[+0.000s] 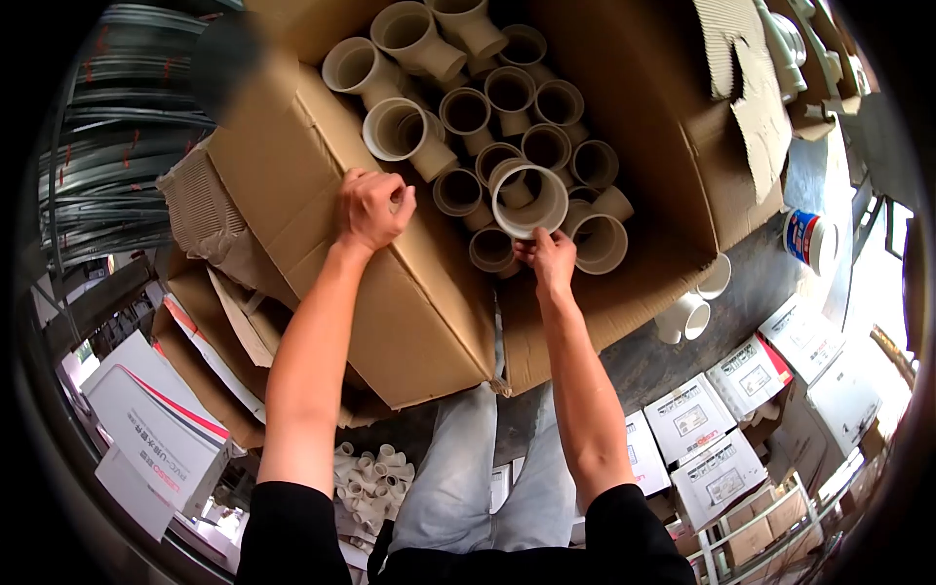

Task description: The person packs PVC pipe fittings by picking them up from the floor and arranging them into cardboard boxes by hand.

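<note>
A large open cardboard box point(419, 310) holds several cream plastic pipe fittings point(398, 131), most with their round mouths facing up. My left hand point(373, 209) is closed at the box's left edge, its fingers curled; whether anything lies inside them is hidden. Inside the box, near the front, my right hand point(549, 257) pinches the lower rim of a wide-mouthed fitting point(528, 216). Another fitting point(601, 244) lies just right of that hand.
Two white fittings point(684, 318) lie on the floor right of the box. White printed cartons point(689, 417) stand at the lower right, and a blue-labelled bucket point(810, 242) stands farther back. Small fittings point(375, 484) are piled by my legs. Coiled pipes point(127, 136) fill the upper left.
</note>
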`<state>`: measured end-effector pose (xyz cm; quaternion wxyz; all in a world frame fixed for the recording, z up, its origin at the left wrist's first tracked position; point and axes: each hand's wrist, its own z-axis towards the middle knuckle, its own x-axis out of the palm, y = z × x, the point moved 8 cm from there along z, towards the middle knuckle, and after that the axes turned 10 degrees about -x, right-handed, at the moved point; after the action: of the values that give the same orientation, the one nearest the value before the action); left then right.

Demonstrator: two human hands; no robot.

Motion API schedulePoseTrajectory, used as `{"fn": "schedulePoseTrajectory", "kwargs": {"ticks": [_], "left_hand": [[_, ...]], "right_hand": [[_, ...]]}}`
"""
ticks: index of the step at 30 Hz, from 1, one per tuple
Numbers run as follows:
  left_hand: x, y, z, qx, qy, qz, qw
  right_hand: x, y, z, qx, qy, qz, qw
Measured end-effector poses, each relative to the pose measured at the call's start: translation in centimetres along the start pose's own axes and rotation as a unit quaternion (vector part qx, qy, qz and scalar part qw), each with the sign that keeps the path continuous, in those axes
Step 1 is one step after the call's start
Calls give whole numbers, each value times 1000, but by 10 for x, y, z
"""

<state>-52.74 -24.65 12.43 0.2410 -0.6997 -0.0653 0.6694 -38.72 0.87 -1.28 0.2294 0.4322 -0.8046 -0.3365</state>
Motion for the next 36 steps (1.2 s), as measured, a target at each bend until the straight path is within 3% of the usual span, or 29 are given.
{"fn": "schedulePoseTrajectory", "kwargs": {"ticks": [4, 10, 13, 21, 27, 32, 36], "left_hand": [[0, 0, 5, -4, -29, -4, 1000], [1, 3, 3, 1, -34, 7, 999], [3, 2, 5, 10, -36, 7, 999], [6, 5, 4, -3, 1, 23, 1000], [10, 8, 3, -13, 5, 5, 1000], [9, 8, 3, -9, -3, 1, 1000], [9, 7, 3, -8, -8, 0, 1000]], "right_hand": [[25, 20, 28, -6, -16, -17, 1000], [73, 46, 77, -20, 39, -75, 996], [99, 36, 109, -15, 81, -69, 994], [145, 31, 153, 7, 77, -129, 989], [160, 17, 170, -13, 92, -126, 988], [155, 10, 183, -6, 98, -237, 967], [157, 18, 162, 22, 68, -204, 976]]}}
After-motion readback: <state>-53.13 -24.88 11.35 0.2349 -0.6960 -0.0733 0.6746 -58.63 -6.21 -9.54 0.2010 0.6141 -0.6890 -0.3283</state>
